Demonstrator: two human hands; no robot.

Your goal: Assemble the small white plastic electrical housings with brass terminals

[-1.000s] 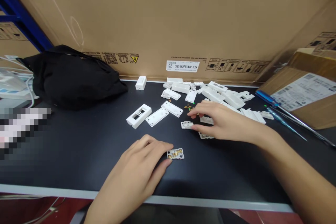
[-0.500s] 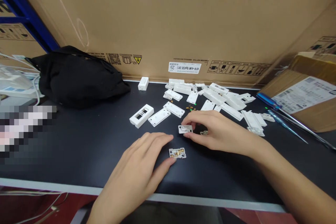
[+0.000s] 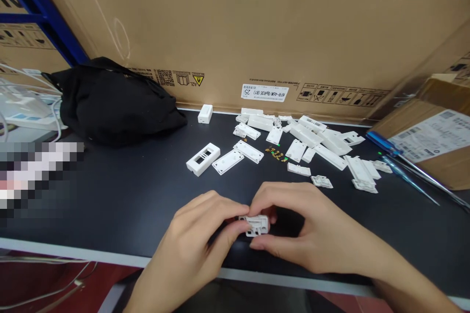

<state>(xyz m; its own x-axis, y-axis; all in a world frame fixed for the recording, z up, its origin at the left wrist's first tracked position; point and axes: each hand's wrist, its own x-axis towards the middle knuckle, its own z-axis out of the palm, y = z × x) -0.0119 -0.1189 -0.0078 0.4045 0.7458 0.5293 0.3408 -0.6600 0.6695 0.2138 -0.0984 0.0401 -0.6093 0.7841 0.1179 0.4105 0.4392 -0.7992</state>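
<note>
Near the front edge of the dark table, both my hands meet on a small white plastic part (image 3: 259, 225) with slots and holes. My left hand (image 3: 205, 234) pinches its left end between thumb and fingers. On its right side, my right hand (image 3: 293, 225) grips it, the fingertips close to the left hand's. Fingers partly cover the part, and the brass pieces seen in it earlier are hidden. Beyond my right hand lie a small white block (image 3: 298, 169) and a small white moulded piece (image 3: 322, 182).
White plastic covers (image 3: 306, 134) lie in a loose pile at the back, with small brass pieces (image 3: 276, 153) before them. A white frame (image 3: 203, 159) sits left of two flat plates. Screwdrivers (image 3: 411, 176) lie right, a black bag (image 3: 117, 102) left. Large cartons (image 3: 238, 34) wall the back.
My right hand has come down and toward me with its small white piece to the part at my left hand. My left fingers have closed on that part, and its brass is now covered.
</note>
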